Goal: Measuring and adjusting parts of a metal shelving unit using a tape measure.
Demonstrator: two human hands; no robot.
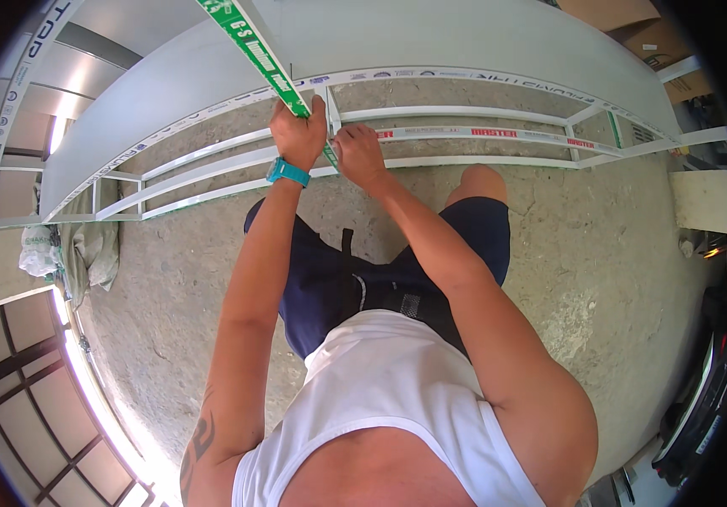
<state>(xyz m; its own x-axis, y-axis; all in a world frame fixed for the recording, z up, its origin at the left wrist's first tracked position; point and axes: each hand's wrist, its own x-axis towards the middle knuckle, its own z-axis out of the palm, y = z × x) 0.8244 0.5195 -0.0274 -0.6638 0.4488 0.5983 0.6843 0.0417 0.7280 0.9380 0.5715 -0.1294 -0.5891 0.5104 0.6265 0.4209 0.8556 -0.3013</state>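
A long white framework of thin plastic-wrapped profiles (pixel 465 133) lies across the concrete floor in front of me. A green and white printed strip (pixel 258 52) runs up and to the left from it. My left hand (pixel 298 131), with a turquoise wristband, is closed around the lower end of that green strip at an upright crosspiece of the frame. My right hand (pixel 358 155) sits just beside it, fingers pinched on the frame's lower rail where the strip meets it.
A large white panel (pixel 431 38) leans behind the frame. Crumpled plastic bags (pixel 76 253) lie at the left. Cardboard (pixel 634 25) sits at the top right, a white board (pixel 706 198) at the right, and a brown-framed glazed frame (pixel 34 380) at the lower left.
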